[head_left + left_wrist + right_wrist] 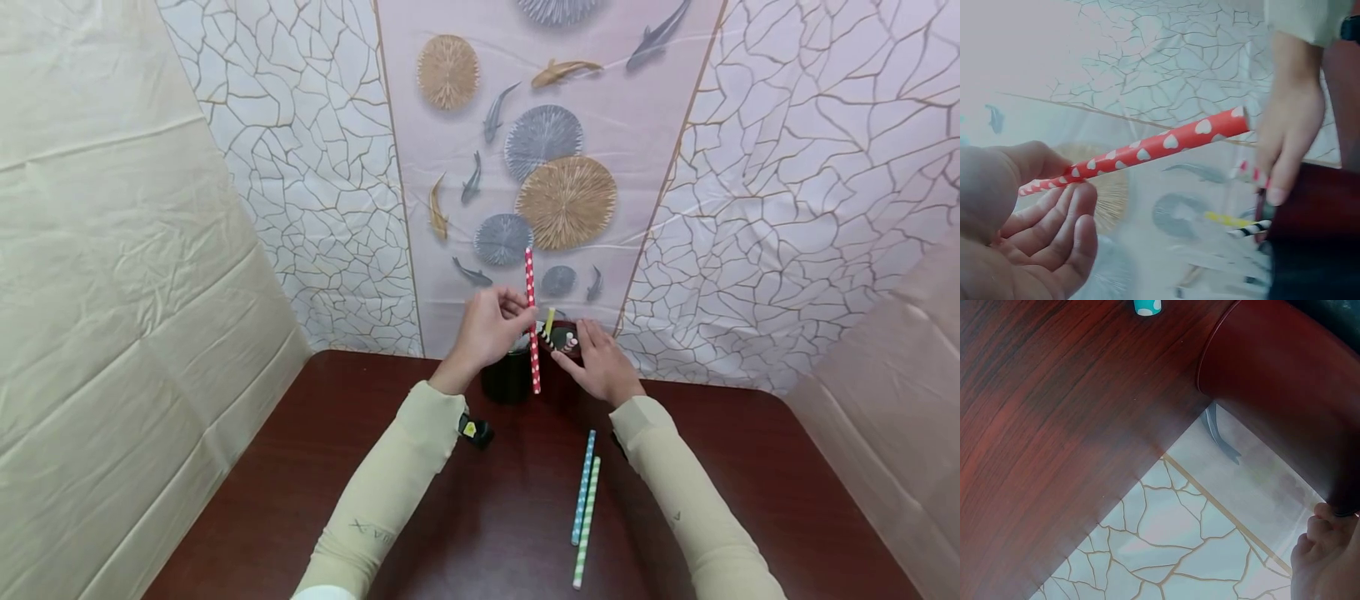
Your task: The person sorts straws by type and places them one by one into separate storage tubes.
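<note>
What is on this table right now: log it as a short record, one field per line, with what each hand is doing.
left hand: left hand pinches the red straw with white hearts, held upright above the cups
right hand: right hand rests its fingers on the dark red cup
cups: a black cup stands beside the dark red one; yellow and striped straws stick out of the dark red cup
lying loose: a blue dotted straw and a green dotted straw side by side on the wooden table
</note>
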`<state>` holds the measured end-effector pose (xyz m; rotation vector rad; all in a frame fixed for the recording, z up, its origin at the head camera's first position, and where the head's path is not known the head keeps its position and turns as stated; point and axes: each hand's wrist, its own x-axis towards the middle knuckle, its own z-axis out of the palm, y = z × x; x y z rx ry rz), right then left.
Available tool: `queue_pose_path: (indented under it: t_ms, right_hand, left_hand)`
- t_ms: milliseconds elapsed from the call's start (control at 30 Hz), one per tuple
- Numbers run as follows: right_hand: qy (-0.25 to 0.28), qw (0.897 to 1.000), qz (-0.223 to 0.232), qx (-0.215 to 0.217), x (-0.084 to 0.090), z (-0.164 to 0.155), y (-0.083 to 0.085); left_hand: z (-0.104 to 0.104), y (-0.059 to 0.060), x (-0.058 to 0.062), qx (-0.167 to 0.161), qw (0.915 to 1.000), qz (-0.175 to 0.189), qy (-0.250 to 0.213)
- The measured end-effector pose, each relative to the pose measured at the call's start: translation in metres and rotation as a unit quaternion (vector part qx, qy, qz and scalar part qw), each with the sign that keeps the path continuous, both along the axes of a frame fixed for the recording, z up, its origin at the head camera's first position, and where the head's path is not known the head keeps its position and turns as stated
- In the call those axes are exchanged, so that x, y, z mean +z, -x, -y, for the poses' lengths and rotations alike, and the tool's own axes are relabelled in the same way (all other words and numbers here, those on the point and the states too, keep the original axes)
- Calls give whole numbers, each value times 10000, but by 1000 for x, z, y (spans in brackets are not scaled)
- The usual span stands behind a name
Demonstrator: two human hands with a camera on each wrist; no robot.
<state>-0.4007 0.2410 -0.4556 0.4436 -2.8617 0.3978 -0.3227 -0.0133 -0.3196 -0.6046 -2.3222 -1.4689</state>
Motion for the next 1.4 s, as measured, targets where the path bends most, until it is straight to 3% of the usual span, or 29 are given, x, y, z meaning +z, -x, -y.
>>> queue_pose_path:
  t_ms: [133, 333, 567, 800, 1100, 1200, 1333, 1400]
  right_hand:
    - [1, 10000, 42, -16, -2, -1, 2]
    - [-49, 10000, -58, -25, -1, 0, 2]
    - [-21, 9999, -91, -44, 2, 1, -1]
    - [-36, 9998, -166, -40, 3, 2, -2]
    - [6, 9998, -182, 17, -1, 3, -1]
    - [14, 9998, -184, 11, 0, 2, -2]
    - [-18, 9999, -142, 21, 1, 1, -1]
    - [-40, 9999, -128, 23, 1, 0, -1]
  left_hand:
    - [-5, 3, 17, 165, 9988, -462, -71]
    - [-15, 7, 39, 354, 9959, -817, -157]
    - [-30, 19, 49, 510, 9912, -1223, -72]
    - [-44, 41, 41, 710, 9877, -1369, 236]
    - [-53, 64, 16, 1017, 9851, -1170, 748]
    - [-54, 68, 10, 929, 9826, -946, 1300]
    - [-54, 70, 7, 731, 9704, -452, 2255]
    - [-53, 69, 7, 666, 9662, -212, 2483]
